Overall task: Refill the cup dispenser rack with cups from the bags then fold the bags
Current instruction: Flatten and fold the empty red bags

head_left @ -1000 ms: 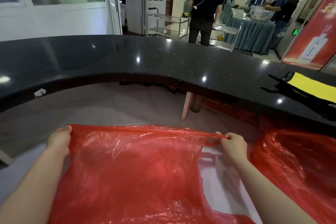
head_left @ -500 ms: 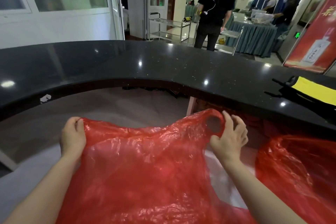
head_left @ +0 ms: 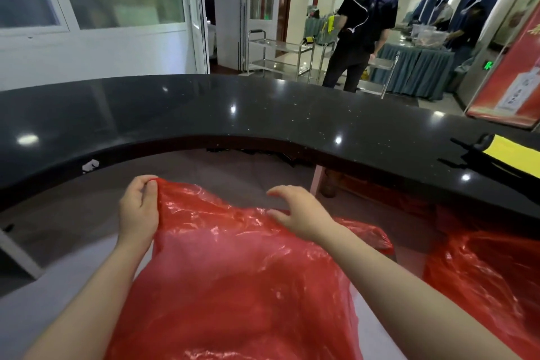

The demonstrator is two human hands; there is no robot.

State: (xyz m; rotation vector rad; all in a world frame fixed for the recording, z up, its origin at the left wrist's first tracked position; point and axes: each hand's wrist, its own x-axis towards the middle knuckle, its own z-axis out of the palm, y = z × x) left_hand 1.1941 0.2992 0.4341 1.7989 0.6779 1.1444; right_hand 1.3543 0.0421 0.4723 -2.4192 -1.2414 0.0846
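Observation:
A large red plastic bag [head_left: 233, 278] lies spread over the grey lower surface [head_left: 43, 316] in front of me. My left hand [head_left: 138, 210] pinches its upper left corner and holds it raised. My right hand [head_left: 301, 213] hovers over the bag's top edge near the middle, fingers spread and relaxed, with the lower fingers touching the plastic. A second red bag [head_left: 491, 280] sits crumpled at the right. No cups or dispenser rack are in view.
A curved black counter [head_left: 263, 114] arcs across just beyond the bags. A black and yellow item [head_left: 508, 152] lies on its right end. A person [head_left: 362, 35] stands behind the counter by steel trolleys [head_left: 280, 58]. A red banner [head_left: 514, 73] leans at the right.
My right hand has let go of the bag's right handle and moved left over the top edge. The released right side has dropped onto the surface. My left hand keeps its corner.

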